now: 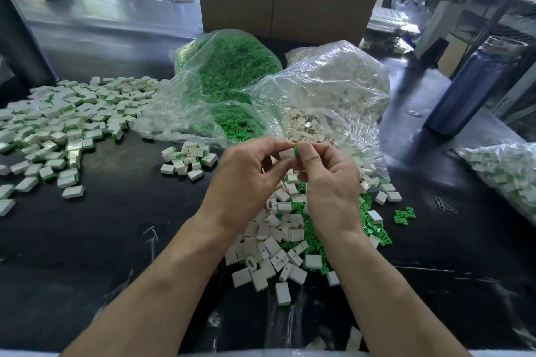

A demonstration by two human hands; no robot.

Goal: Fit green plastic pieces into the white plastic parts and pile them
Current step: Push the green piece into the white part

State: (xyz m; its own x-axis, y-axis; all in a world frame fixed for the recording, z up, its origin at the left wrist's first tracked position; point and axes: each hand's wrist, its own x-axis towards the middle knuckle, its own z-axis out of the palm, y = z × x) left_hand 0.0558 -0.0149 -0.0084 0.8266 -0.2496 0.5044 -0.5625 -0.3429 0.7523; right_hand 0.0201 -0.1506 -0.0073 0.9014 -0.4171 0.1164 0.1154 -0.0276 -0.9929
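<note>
We've got both hands up over the black table, working one unit. Left hand pinches the small white rectangular plastic part w/ fingertips; right hand pinches the small green plastic piece against the part's right end. Green piece looks only partly in, so we judge the press-in isn't done yet.

Risks from here:
- Piece goes in skewed if our right thumb pushes off-axis; it could jam or bend instead of seating.
- Both grips are fingertip-only on slick plastic, so a hard push could pop the part out, and it'd drop into the loose heap of white parts and green pieces right below, where it's hard to find again.
- A half-seated unit tossed over to the small pile of finished white-and-green units or the big spread of finished units at left would look the same as good ones, i.e. a hidden reject.
- Clear plastic bag of green pieces and clear plastic bag of white parts lie open-mouthed just behind our hands; an elbow or wrist sweep could spill more stock into the work heap & mix it w/ finished units.
</note>
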